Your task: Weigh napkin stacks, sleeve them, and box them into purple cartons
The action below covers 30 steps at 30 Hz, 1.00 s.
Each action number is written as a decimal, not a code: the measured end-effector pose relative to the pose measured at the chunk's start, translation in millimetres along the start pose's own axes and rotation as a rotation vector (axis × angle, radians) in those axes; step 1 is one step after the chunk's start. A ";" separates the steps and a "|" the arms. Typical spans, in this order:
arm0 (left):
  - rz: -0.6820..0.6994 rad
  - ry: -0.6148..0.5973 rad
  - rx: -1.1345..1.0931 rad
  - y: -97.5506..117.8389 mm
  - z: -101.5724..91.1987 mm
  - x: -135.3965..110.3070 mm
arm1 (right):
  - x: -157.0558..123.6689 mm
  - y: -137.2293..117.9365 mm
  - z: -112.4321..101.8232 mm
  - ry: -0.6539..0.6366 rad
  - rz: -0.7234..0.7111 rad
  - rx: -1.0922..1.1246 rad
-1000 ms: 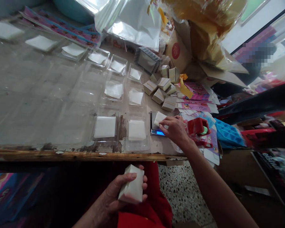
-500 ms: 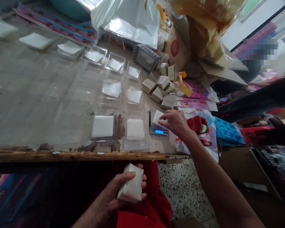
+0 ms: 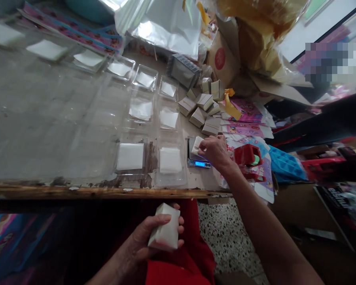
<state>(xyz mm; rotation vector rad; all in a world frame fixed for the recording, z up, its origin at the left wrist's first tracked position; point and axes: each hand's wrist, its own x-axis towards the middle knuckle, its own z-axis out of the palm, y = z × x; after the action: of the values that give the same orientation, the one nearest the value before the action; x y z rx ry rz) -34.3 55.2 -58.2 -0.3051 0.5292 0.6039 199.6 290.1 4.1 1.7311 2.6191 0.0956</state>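
Note:
My left hand (image 3: 150, 233) is wrapped round a thick block of white paper sheets (image 3: 167, 227), below the table edge, with the thumb across its top. At the small digital scale (image 3: 191, 163), my right hand (image 3: 215, 152) has curled fingers pinching a smaller stack of white sheets (image 3: 197, 143) that lies on the scale's plate. Blue digits glow on the scale's display, too blurred to read. Left of the scale, clear plastic trays (image 3: 171, 180) hold white sheet stacks (image 3: 170, 159). A second stack (image 3: 130, 156) sits in the tray beside it.
Several banded paper blocks (image 3: 204, 102) are heaped behind the scale, near a grey plastic tray (image 3: 184, 71). On the right stand a red tape dispenser (image 3: 245, 154) and pink printed packaging (image 3: 249, 114). Silver film (image 3: 166, 31) and a cardboard box (image 3: 225, 59) are at the back.
My right fingers have curled in further on the small stack on the scale, which looks slightly raised or bent. My left hand keeps its hold on the thick block.

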 end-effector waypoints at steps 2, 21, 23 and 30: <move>0.018 -0.001 0.016 -0.8 0.2 -3.9 | -9.1 3.3 3.6 0.140 0.031 0.118; 0.266 0.075 0.146 -30.5 36.2 -8.7 | -193.5 -111.1 -39.7 0.084 0.540 1.558; 0.216 0.055 0.176 -33.9 36.3 -12.2 | -196.1 -113.6 -32.8 -0.010 0.656 1.791; 0.141 0.030 0.125 -39.2 28.3 -4.8 | -197.3 -118.2 -3.7 -0.209 0.731 2.080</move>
<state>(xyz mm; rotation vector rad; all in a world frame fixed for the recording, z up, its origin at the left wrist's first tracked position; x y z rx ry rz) -3.0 34.1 -27.5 -0.1596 0.6183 0.7007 168.3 62.4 -4.7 2.1454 1.0209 -3.1776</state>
